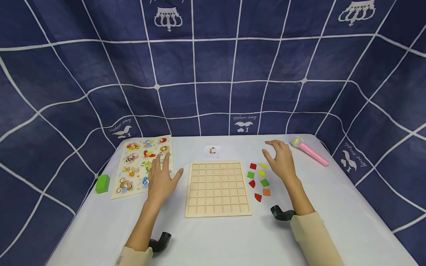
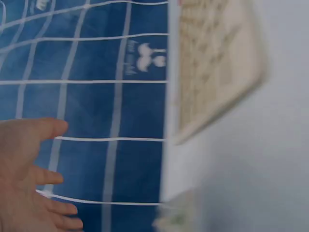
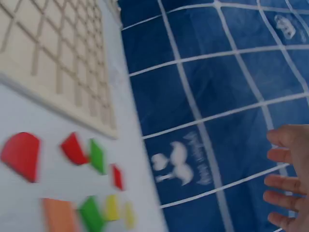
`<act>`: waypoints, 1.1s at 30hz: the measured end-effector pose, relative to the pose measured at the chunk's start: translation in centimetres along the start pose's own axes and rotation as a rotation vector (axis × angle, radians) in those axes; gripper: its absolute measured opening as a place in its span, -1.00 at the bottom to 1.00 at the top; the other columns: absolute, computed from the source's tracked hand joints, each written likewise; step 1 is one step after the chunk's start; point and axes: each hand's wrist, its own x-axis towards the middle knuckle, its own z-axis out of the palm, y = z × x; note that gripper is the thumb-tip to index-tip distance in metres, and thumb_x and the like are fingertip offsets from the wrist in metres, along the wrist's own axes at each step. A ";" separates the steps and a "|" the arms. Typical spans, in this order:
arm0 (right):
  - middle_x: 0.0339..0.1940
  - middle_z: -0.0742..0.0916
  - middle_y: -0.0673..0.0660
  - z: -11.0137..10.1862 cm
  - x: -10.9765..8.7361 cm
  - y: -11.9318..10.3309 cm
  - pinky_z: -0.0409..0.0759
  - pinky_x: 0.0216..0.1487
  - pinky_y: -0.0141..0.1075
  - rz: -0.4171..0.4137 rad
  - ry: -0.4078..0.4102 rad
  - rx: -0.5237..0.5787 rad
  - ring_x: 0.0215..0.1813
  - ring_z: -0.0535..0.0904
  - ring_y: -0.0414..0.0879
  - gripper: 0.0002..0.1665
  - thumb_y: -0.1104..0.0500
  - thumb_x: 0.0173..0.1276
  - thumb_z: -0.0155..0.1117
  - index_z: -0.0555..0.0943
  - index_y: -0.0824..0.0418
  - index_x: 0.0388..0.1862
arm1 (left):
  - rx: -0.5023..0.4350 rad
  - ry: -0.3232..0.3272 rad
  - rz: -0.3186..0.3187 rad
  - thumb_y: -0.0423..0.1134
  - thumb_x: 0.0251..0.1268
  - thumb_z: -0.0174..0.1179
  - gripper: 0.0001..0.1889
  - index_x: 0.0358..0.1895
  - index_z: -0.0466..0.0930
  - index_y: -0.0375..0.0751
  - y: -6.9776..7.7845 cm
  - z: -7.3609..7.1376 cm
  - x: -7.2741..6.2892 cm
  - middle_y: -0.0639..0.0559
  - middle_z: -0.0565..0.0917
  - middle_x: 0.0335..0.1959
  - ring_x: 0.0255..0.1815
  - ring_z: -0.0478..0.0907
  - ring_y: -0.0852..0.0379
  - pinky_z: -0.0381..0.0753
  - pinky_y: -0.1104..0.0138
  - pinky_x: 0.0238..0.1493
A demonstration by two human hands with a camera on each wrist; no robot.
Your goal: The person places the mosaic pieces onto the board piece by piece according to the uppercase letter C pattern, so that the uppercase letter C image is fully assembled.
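My left hand (image 1: pixel 162 181) hovers with spread fingers over the right edge of a puzzle board (image 1: pixel 141 166) printed with insects, holding nothing. On the other side, my right hand (image 1: pixel 282 159) is raised with loosely bent fingers and nothing in it. Between them lies a square wooden grid board (image 1: pixel 218 189). Beside its right edge are small flat pieces: red ones such as a quarter-round (image 3: pixel 21 155), green ones such as a diamond (image 1: pixel 264 182), yellow leaf shapes (image 1: pixel 262 173) and an orange square (image 1: pixel 266 192). A small card (image 1: pixel 212 151) with a coloured pattern lies behind the grid board.
A green block (image 1: pixel 102 183) stands at the far left of the white table (image 1: pixel 219 240). The pink toy microphone (image 1: pixel 309 150) lies at the back right. A dark blue checked curtain (image 1: pixel 213 66) encloses the back and sides.
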 end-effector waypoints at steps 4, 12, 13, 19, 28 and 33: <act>-0.12 0.59 0.28 2.1 -1.0 2.2 0.39 -0.03 0.02 0.071 -0.072 0.053 -0.05 0.45 0.16 -0.63 0.16 0.27 0.24 0.57 0.27 0.04 | -0.106 -0.112 -0.036 0.01 0.24 0.14 -0.22 0.43 0.01 -0.22 -1.1 3.1 -1.0 -0.40 -0.03 0.39 0.34 0.01 -0.41 0.15 -0.22 0.21; -0.48 0.49 0.15 4.8 -2.7 5.9 0.30 -0.45 -0.24 0.184 -0.208 0.075 -0.46 0.34 -0.01 -0.58 0.25 0.24 0.24 0.54 0.28 0.11 | -0.288 -0.310 0.009 -0.05 0.28 0.14 -0.21 0.45 -0.06 -0.21 -3.5 7.0 -2.9 -0.32 0.01 0.42 0.38 -0.02 -0.31 0.05 -0.14 0.29; -0.49 0.47 0.13 5.0 -2.9 6.2 0.29 -0.46 -0.25 0.196 -0.226 0.078 -0.46 0.33 -0.02 -0.56 0.25 0.25 0.24 0.53 0.27 0.12 | -0.288 -0.316 0.022 -0.06 0.28 0.15 -0.22 0.45 -0.05 -0.22 -3.7 7.2 -3.0 -0.30 0.02 0.42 0.39 -0.02 -0.28 0.03 -0.12 0.30; -0.55 0.44 0.09 5.9 -3.1 7.9 0.29 -0.44 -0.27 0.248 -0.300 0.069 -0.47 0.33 -0.05 -0.53 0.22 0.27 0.24 0.49 0.24 0.17 | -0.213 -0.317 0.100 -0.07 0.30 0.12 -0.26 0.43 0.00 -0.28 -4.3 7.9 -3.3 -0.22 0.09 0.42 0.41 0.01 -0.18 0.01 -0.06 0.34; -0.57 0.45 0.08 6.8 -2.6 8.7 0.26 -0.52 -0.28 0.254 -0.302 -0.057 -0.52 0.32 -0.06 -0.63 0.14 0.29 0.24 0.58 0.20 0.06 | -0.160 -0.318 0.123 -0.05 0.32 0.08 -0.30 0.42 0.05 -0.27 -4.4 7.9 -3.3 -0.23 0.12 0.40 0.42 -0.01 -0.14 -0.05 -0.03 0.36; -0.59 0.46 0.08 6.9 -2.6 8.9 0.24 -0.57 -0.29 0.304 -0.241 -0.087 -0.55 0.32 -0.07 -0.60 0.08 0.26 0.27 0.59 0.25 0.03 | -0.147 -0.327 0.110 -0.02 0.33 0.07 -0.30 0.42 0.05 -0.26 -4.6 8.0 -3.5 -0.22 0.12 0.41 0.42 -0.01 -0.13 -0.05 -0.02 0.37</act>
